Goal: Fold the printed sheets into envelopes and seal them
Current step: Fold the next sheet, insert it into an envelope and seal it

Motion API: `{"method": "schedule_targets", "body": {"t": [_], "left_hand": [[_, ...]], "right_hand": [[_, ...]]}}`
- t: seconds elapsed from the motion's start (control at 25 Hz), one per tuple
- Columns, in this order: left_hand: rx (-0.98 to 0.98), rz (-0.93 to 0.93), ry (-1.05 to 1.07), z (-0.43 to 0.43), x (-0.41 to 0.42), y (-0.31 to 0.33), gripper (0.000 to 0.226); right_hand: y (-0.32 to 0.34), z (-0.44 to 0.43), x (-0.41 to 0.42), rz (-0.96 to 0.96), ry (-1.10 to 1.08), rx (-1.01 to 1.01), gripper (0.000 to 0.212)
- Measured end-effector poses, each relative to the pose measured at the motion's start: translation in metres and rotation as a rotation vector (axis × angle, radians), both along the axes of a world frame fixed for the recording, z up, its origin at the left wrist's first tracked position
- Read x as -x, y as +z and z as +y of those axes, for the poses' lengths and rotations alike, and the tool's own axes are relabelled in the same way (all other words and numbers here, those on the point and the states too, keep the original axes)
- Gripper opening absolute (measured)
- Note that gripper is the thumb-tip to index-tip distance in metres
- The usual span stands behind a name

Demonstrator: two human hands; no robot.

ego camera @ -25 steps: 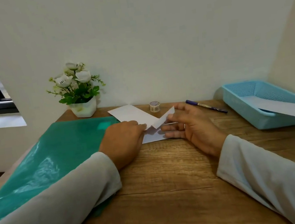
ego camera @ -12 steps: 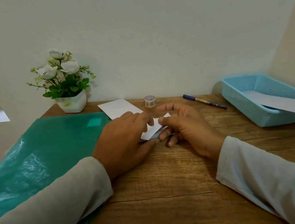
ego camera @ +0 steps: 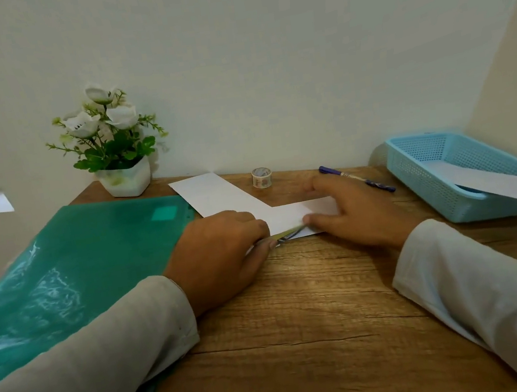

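A white printed sheet [ego camera: 217, 195] lies on the wooden desk [ego camera: 299, 306], partly folded, one flap running back left and another laid flat to the right. My left hand [ego camera: 218, 251] rests on the sheet's near left part with curled fingers, its thumb pressing the front edge where some print shows. My right hand [ego camera: 352, 212] lies flat on the right flap, fingers spread and straight, thumb at the fold. A small roll of patterned tape [ego camera: 262, 177] stands behind the sheet near the wall.
A green plastic folder [ego camera: 72, 272] covers the desk's left side. A white pot of flowers [ego camera: 120, 168] stands at the back left. A blue pen [ego camera: 357, 178] lies behind my right hand. A light blue basket [ego camera: 413, 174] at the right holds a white sheet [ego camera: 508, 184].
The right flap, held up a second ago, now lies flat under my right hand. My right hand has spread open on it. My left hand stays on the sheet's left part.
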State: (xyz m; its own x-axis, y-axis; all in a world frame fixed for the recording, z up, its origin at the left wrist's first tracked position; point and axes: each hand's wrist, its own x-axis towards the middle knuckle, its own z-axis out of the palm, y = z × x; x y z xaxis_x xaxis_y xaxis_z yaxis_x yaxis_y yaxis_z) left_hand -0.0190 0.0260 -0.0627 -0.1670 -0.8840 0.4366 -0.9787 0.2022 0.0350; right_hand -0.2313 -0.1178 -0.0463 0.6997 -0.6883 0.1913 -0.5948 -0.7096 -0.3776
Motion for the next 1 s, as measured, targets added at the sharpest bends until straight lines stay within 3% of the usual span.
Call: {"method": "schedule_targets", "body": {"t": [0.08, 0.44, 0.84, 1.0], "left_hand": [[-0.004, -0.003, 0.004, -0.001, 0.000, -0.001, 0.037], [0.004, 0.024, 0.033, -0.001, -0.001, -0.002, 0.034], [-0.028, 0.038, 0.063, 0.000, 0.002, -0.001, 0.032], [-0.038, 0.032, 0.078, -0.001, 0.003, 0.000, 0.033]], "right_hand": [[-0.002, -0.001, 0.000, 0.138, 0.043, 0.020, 0.053], [0.019, -0.010, 0.013, 0.338, 0.100, -0.011, 0.080], [0.024, 0.006, 0.005, 0.364, 0.053, -0.048, 0.081], [0.025, 0.010, 0.001, 0.369, 0.049, -0.043, 0.092]]}}
